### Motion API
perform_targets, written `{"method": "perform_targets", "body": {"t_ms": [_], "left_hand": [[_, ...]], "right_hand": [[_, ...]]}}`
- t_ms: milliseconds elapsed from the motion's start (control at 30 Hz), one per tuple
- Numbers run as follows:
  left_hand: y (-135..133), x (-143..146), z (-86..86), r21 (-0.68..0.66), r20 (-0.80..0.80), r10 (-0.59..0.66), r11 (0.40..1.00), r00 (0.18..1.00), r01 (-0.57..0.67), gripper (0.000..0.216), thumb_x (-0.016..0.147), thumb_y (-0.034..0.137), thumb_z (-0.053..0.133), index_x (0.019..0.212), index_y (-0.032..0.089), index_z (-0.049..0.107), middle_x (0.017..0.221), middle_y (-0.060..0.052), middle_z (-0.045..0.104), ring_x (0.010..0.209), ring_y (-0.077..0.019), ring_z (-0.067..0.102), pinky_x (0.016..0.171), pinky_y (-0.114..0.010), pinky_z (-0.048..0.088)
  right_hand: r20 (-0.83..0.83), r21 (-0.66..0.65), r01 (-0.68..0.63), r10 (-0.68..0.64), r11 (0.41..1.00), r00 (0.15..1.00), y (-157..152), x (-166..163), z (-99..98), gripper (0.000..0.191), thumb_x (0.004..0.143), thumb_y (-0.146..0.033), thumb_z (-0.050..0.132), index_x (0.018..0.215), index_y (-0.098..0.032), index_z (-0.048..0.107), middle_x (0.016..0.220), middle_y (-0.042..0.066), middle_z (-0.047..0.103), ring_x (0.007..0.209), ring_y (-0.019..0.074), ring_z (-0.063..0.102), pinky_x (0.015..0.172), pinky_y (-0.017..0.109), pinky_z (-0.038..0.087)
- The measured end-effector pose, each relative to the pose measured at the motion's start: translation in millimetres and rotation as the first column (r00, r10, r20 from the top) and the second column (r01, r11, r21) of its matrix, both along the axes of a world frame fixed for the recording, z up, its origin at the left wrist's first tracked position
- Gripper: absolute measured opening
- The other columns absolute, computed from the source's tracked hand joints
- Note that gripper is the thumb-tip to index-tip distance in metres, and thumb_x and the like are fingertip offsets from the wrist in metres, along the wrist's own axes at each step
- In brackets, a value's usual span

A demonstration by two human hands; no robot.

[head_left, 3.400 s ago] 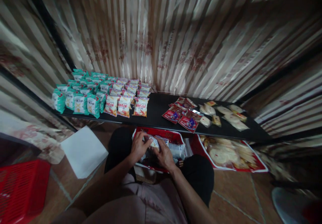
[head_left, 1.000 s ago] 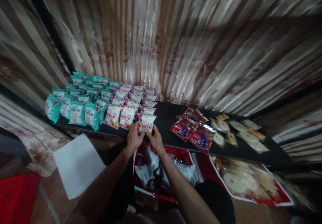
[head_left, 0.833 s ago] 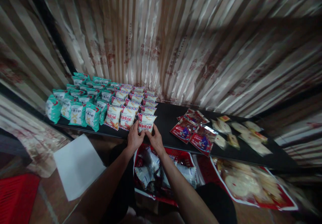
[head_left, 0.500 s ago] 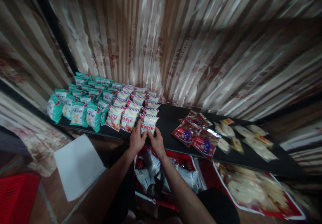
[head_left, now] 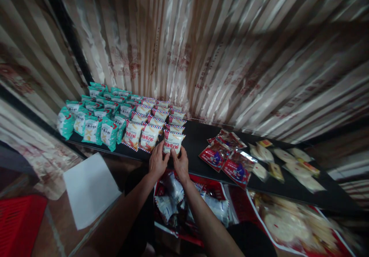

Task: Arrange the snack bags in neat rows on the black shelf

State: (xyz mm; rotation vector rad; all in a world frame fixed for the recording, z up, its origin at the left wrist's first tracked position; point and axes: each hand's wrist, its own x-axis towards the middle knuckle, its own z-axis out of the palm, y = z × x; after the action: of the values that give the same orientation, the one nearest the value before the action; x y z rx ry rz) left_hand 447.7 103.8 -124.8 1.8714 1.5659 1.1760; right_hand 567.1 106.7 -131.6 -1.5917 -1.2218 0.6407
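My left hand [head_left: 157, 162] and my right hand [head_left: 181, 164] both pinch the lower edge of a white-and-orange snack packet [head_left: 173, 142]. The packet stands at the front right of the rows of like packets [head_left: 150, 123] on the black shelf [head_left: 193, 149]. Both hands sit side by side at the shelf's front edge, fingers closed on the packet. Below my arms lies a red bag [head_left: 187, 203] holding several silver-white packets.
Teal packets [head_left: 89, 118] fill the shelf's left end. Red packets [head_left: 225, 159] and pale flat cakes [head_left: 282, 159] lie loose to the right. A red tray of round cakes [head_left: 291, 222] rests on the floor right, white paper [head_left: 89, 187] and a red basket [head_left: 17, 226] left. A striped curtain hangs behind.
My hands left the red bag on my lap and rose to the shelf with a packet. In the last second they stayed on it, only nudging it into line.
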Motion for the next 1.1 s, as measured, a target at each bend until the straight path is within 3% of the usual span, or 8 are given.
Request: {"method": "perform_targets", "body": {"t_ms": [200,367,567,833,1100], "left_hand": [[-8.8,0.0,-2.8,0.163,-0.138,0.109,0.983,0.984,-0.086,0.023,0.086,0.021,0.048,0.108,0.018,0.053,0.105,-0.009,0.058,0.102,-0.0221,0.054,0.092,-0.038,0.046],[-10.1,1.7,-6.7,0.093,-0.248,0.061,0.995,0.967,-0.039,0.009,0.085,0.017,0.049,0.091,0.020,0.054,0.090,-0.004,0.057,0.087,-0.0179,0.057,0.080,-0.030,0.050],[-9.9,3.2,-9.1,0.093,-0.222,0.072,0.994,0.972,-0.052,0.008,0.086,0.017,0.047,0.090,0.020,0.054,0.088,-0.004,0.056,0.086,-0.0164,0.058,0.079,-0.028,0.050],[-8.9,1.6,-7.0,0.101,-0.162,0.055,0.994,0.985,-0.039,0.012,0.087,0.015,0.043,0.089,0.019,0.054,0.088,-0.005,0.057,0.084,-0.0166,0.058,0.079,-0.029,0.050],[-21.5,-9.1,-11.1,0.090,-0.189,0.111,0.991,0.976,-0.095,0.019,0.082,0.010,0.045,0.094,0.018,0.057,0.094,-0.007,0.058,0.087,-0.0179,0.059,0.080,-0.030,0.051]], "right_hand": [[0.007,0.014,0.027,-0.027,1.000,1.000,2.1,-2.7,-5.2,0.058,0.077,-0.057,0.051,0.118,-0.015,0.054,0.109,0.013,0.060,0.098,0.0252,0.055,0.087,0.039,0.044],[0.068,0.010,0.016,-0.017,1.000,0.998,2.5,-3.7,-8.4,0.061,0.077,-0.058,0.051,0.120,-0.014,0.053,0.110,0.015,0.060,0.101,0.0266,0.054,0.090,0.042,0.042],[0.095,0.032,0.000,-0.003,0.999,0.995,-3.0,-1.3,-11.4,0.068,0.076,-0.060,0.052,0.124,-0.012,0.049,0.120,0.018,0.055,0.110,0.0277,0.051,0.096,0.044,0.039],[0.179,0.127,-0.023,-0.001,0.992,0.984,0.2,-3.8,-14.3,0.052,0.082,-0.055,0.047,0.117,-0.017,0.056,0.124,0.014,0.054,0.116,0.0259,0.047,0.100,0.045,0.036],[0.205,0.093,0.081,-0.099,0.992,0.974,1.7,-14.4,-18.3,0.051,0.079,-0.055,0.051,0.110,-0.015,0.061,0.104,0.013,0.052,0.099,0.0250,0.048,0.085,0.039,0.043]]}}
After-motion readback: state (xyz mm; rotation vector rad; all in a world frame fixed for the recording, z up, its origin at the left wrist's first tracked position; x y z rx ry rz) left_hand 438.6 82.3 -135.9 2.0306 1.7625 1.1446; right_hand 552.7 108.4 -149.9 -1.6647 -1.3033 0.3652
